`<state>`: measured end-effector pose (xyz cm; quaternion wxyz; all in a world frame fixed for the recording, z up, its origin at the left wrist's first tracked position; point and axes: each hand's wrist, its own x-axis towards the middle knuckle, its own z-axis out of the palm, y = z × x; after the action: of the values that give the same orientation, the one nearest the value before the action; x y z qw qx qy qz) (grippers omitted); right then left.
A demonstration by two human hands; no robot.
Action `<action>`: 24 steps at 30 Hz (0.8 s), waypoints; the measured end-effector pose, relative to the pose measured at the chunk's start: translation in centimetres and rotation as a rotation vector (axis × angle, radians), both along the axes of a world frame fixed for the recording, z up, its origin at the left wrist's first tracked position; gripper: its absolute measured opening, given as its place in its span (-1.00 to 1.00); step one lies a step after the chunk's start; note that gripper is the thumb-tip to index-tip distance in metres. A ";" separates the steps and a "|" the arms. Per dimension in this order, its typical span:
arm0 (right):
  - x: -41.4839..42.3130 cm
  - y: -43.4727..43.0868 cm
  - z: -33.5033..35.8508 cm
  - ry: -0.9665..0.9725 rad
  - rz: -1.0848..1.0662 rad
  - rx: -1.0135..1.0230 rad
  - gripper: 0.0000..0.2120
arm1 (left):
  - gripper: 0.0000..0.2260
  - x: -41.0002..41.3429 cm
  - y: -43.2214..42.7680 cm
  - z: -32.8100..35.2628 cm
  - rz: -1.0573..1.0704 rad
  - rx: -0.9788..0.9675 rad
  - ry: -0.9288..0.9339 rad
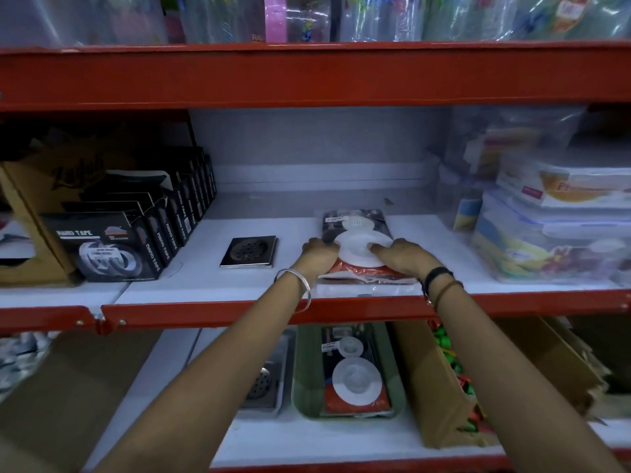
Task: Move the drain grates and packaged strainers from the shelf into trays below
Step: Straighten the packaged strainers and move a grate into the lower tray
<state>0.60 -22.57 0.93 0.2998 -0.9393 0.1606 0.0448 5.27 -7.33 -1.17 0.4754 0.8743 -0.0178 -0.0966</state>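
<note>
Red-framed shelf (pixel 239 230) with white deck, carrying the goods still to be moved; a lower shelf (pixel 273 438) carries the receiving trays. Cardboard boxes (pixel 440 380) stand at the right of the lower shelf, clear food containers (pixel 546 240) at the right end of the upper shelf, and black tape cartons (pixel 112 247) at its left end. Green tray (pixel 300 387), near the front edge of the lower shelf, already holds at least one packaged strainer (pixel 355 373). Grey tray (pixel 283 370), touching its left side, holds a drain grate (pixel 261 384), partly hidden by the left forearm. On the upper shelf, a stack of packaged strainers (pixel 355 230) lies near the front edge. Both hands rest on it: left hand (pixel 319 254) curled on the left edge, right hand (pixel 404 256) with fingers pressed on the white disc; whether either has closed into a full grip cannot be told. One square grate (pixel 249 251) lies just left of the stack, untouched. Judged stage: partly done; the stack and this grate remain.
</note>
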 end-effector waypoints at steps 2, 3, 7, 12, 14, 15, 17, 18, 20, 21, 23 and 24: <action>-1.1 0.5 0.0 0.022 0.020 -0.052 -0.34 | -0.60 -1.0 0.4 -0.1 0.012 -0.031 0.009; -1.7 0.7 0.2 0.022 0.032 -0.072 -0.34 | -0.60 -1.5 0.5 0.0 0.001 -0.028 0.017; -2.5 0.6 0.9 -0.015 0.010 -0.118 -0.29 | -0.57 -2.6 0.9 1.0 -0.021 -0.040 0.049; -3.3 0.8 3.4 -0.293 -0.168 -0.286 -0.16 | -0.41 -2.9 4.9 2.5 0.072 0.074 -0.268; -4.1 2.4 4.8 -0.487 -0.169 -0.361 -0.22 | -0.47 -3.1 8.1 2.5 0.126 0.128 -0.470; -4.6 3.7 5.3 -0.580 -0.129 -0.369 -0.26 | -0.49 -3.6 10.1 2.5 0.145 0.201 -0.548; -4.8 6.6 5.9 -0.721 0.008 -0.313 -0.34 | -0.49 -4.0 13.8 1.7 0.156 0.369 -0.680; -4.7 7.9 5.8 -0.750 0.089 -0.279 -0.36 | -0.46 -4.1 15.4 1.1 0.156 0.443 -0.721; -3.6 11.1 5.3 -0.739 0.246 -0.241 -0.39 | -0.37 -4.2 18.6 -0.1 0.153 0.550 -0.737; -2.6 12.9 4.7 -0.708 0.314 -0.251 -0.40 | -0.34 -4.1 20.3 -0.8 0.141 0.595 -0.725; -0.7 15.6 3.8 -0.605 0.421 -0.296 -0.40 | -0.31 -3.7 22.4 -2.3 0.096 0.672 -0.704; 0.5 16.7 3.3 -0.524 0.454 -0.303 -0.38 | -0.30 -3.5 23.2 -2.9 0.074 0.695 -0.698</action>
<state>1.11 -5.86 4.21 0.1711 -0.9643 -0.1292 -0.1557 1.78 15.86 -4.11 0.1243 0.9614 -0.1116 0.2187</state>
